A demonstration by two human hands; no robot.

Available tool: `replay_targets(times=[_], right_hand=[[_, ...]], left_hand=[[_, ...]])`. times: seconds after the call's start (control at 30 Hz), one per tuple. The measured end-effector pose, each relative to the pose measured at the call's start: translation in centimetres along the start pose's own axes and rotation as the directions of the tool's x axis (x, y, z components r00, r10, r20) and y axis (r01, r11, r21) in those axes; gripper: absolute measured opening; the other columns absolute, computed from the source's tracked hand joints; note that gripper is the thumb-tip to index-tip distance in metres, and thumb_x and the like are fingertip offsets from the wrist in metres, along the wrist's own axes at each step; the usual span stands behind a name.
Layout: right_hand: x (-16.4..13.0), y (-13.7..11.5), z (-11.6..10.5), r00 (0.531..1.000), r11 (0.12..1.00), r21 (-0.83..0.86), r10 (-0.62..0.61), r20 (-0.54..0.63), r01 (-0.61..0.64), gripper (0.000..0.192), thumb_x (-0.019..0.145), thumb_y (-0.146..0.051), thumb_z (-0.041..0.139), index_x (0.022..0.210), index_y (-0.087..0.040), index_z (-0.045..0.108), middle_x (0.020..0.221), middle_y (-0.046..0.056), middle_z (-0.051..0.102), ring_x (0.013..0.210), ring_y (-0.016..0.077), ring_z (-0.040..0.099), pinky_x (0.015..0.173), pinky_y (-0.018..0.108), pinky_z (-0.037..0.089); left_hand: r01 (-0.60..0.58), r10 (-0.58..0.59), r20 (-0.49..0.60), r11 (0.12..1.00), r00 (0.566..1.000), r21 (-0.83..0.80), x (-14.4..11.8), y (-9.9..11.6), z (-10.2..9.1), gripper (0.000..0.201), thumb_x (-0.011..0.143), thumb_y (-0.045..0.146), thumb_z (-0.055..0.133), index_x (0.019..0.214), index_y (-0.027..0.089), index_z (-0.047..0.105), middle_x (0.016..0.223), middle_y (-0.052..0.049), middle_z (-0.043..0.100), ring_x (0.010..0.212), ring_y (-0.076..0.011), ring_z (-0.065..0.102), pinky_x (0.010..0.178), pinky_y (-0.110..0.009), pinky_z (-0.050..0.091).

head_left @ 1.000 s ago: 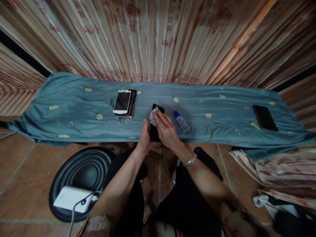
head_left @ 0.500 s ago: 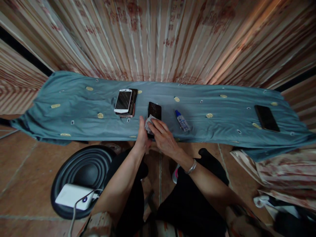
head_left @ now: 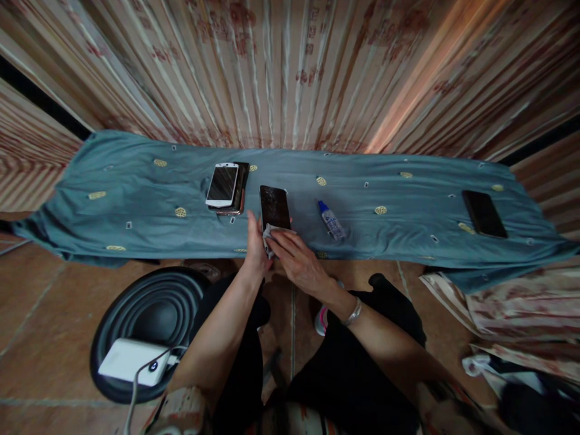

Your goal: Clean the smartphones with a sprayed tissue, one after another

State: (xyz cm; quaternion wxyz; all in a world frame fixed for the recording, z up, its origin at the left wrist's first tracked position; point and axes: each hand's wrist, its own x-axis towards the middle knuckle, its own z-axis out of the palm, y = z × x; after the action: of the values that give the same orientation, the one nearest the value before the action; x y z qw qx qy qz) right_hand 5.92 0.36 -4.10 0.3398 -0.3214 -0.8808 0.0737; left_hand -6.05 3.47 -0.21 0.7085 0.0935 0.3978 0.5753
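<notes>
A black smartphone (head_left: pixel 274 205) with marks across its screen lies in my left hand (head_left: pixel 257 249), whose thumb runs along its left edge while the other fingers are hidden beneath. My right hand (head_left: pixel 296 260) presses a crumpled pale grey cloth (head_left: pixel 270 233) onto the lower part of the screen. To the right rests a clear bottle with a blue cap (head_left: pixel 331 221). On the left, a white smartphone (head_left: pixel 222 185) sits on top of a darker phone (head_left: pixel 240 194).
A teal patterned cloth (head_left: pixel 408 211) covers the narrow table. Another dark phone (head_left: pixel 484 214) lies at its right. Below on the left, a white power bank (head_left: pixel 133 361) with a cable sits on a black round stool (head_left: pixel 158 302). Striped curtains (head_left: pixel 281 78) hang behind.
My right hand and the cloth have slid down the phone toward its lower end, uncovering more of the screen. The phone's top has shifted slightly left in view.
</notes>
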Motion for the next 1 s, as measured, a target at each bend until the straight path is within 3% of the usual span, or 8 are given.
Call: replay_targets(times=[0.3, 0.53, 1.0], right_hand=[[-0.8, 1.5, -0.4, 0.996, 0.996, 0.016, 0.088, 0.001, -0.088, 0.046, 0.098, -0.01, 0.037, 0.138, -0.011, 0.058, 0.136, 0.017, 0.061, 0.132, 0.0267, 0.05, 0.114, 0.048, 0.047], [-0.7, 2.5, -0.3, 0.983, 0.983, 0.027, 0.184, 0.006, -0.184, 0.047, 0.097, -0.01, 0.036, 0.139, -0.017, 0.057, 0.14, 0.013, 0.06, 0.131, 0.0252, 0.051, 0.112, 0.048, 0.048], [0.4, 6.2, -0.7, 0.926, 0.931, 0.081, 0.363, -0.101, -0.356, 0.044, 0.096, -0.013, 0.04, 0.135, -0.017, 0.061, 0.142, 0.012, 0.059, 0.134, 0.0215, 0.053, 0.116, 0.044, 0.043]], left_hand=[[-0.098, 0.099, 0.038, 0.995, 0.994, -0.031, 0.8, 0.1, -0.5, 0.071, 0.096, 0.065, 0.022, 0.1, 0.015, 0.073, 0.097, -0.014, 0.078, 0.107, -0.0256, 0.07, 0.09, -0.037, 0.056], [-0.088, 0.089, 0.072, 0.996, 0.993, -0.016, 0.9, -0.3, -1.0, 0.064, 0.093, 0.067, 0.035, 0.092, 0.017, 0.074, 0.1, -0.013, 0.077, 0.111, -0.0269, 0.068, 0.092, -0.038, 0.055], [0.002, -0.002, 0.113, 1.0, 0.994, -0.005, -0.1, -1.6, -0.3, 0.053, 0.095, 0.058, 0.042, 0.109, 0.015, 0.071, 0.109, -0.011, 0.076, 0.121, -0.0285, 0.064, 0.106, -0.042, 0.048]])
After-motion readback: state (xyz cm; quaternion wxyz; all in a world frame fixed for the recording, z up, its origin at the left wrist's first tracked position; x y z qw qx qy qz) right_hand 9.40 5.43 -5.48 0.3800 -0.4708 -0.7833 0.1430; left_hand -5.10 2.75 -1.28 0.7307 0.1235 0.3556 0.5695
